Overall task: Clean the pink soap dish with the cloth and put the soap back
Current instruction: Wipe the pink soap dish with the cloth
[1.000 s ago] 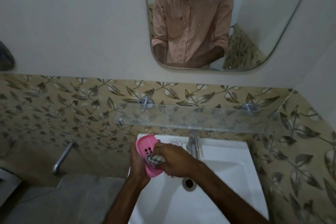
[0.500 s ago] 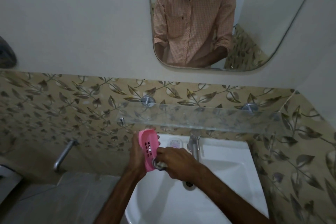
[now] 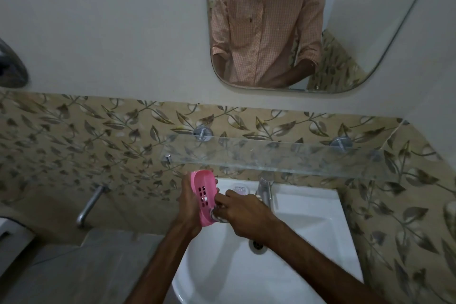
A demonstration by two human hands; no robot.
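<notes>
My left hand [image 3: 188, 201] holds the pink soap dish [image 3: 202, 192] upright on edge above the left side of the white sink [image 3: 308, 224], its slotted inside facing right. My right hand [image 3: 243, 215] pinches a small grey-white cloth [image 3: 217, 215] and presses it against the lower inside of the dish. A pale pink soap [image 3: 239, 189] lies on the sink's back ledge, just behind my right hand and left of the tap.
A chrome tap [image 3: 265, 191] stands at the back of the sink, the drain [image 3: 256, 244] below it. A glass shelf [image 3: 271, 155] juts out from the leaf-patterned tiles overhead. A wall tap [image 3: 90, 202] and grey counter [image 3: 74, 266] sit left. The mirror [image 3: 345, 32] hangs above.
The dish has turned more upright and lifted slightly. My right hand with the cloth has slid from the middle of the dish down to its lower end.
</notes>
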